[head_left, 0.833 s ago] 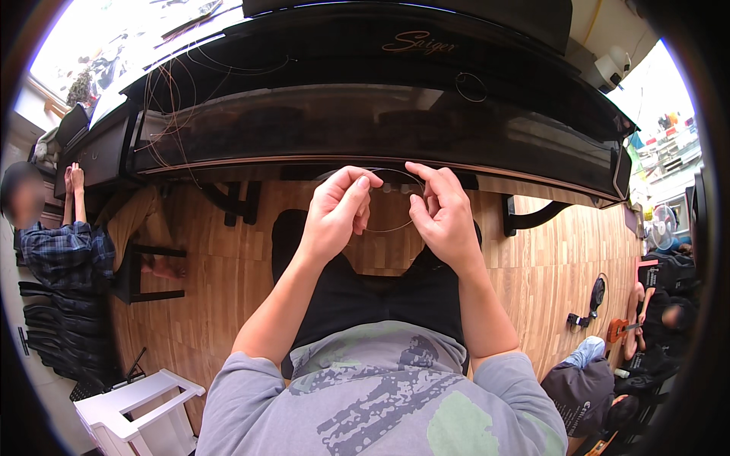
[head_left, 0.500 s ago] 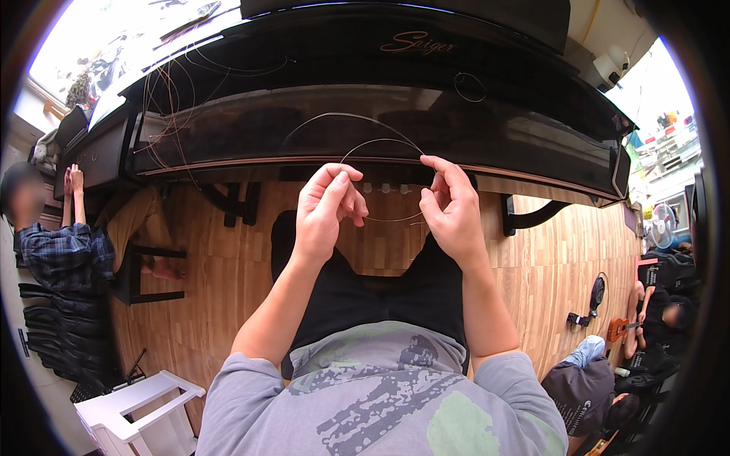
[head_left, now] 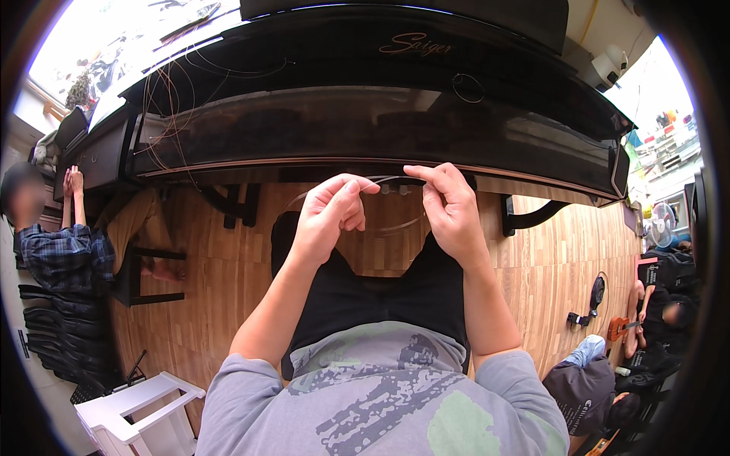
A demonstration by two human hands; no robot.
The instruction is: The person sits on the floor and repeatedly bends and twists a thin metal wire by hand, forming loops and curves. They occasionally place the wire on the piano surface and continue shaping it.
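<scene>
A thin metal string (head_left: 404, 226) curves in loose loops between my hands, in front of the dark piano's lower edge. My left hand (head_left: 332, 211) is closed on it in a pinch, with the index finger pointing right. My right hand (head_left: 450, 204) faces it, thumb and index finger bent toward each other around the string's other side. The fingertips of the two hands are a short gap apart. Parts of the string are too fine and blurred to follow.
The glossy black piano (head_left: 304, 125) spans the far side. Tangled coppery strings (head_left: 171, 99) lie on its left part, a small coiled string (head_left: 468, 88) on its right. A person in a plaid shirt (head_left: 65, 251) sits left. A white stand (head_left: 141, 406) is lower left.
The loop that arched up in front of the piano has dropped lower, and the string hangs more to the left. My index fingers have straightened toward each other.
</scene>
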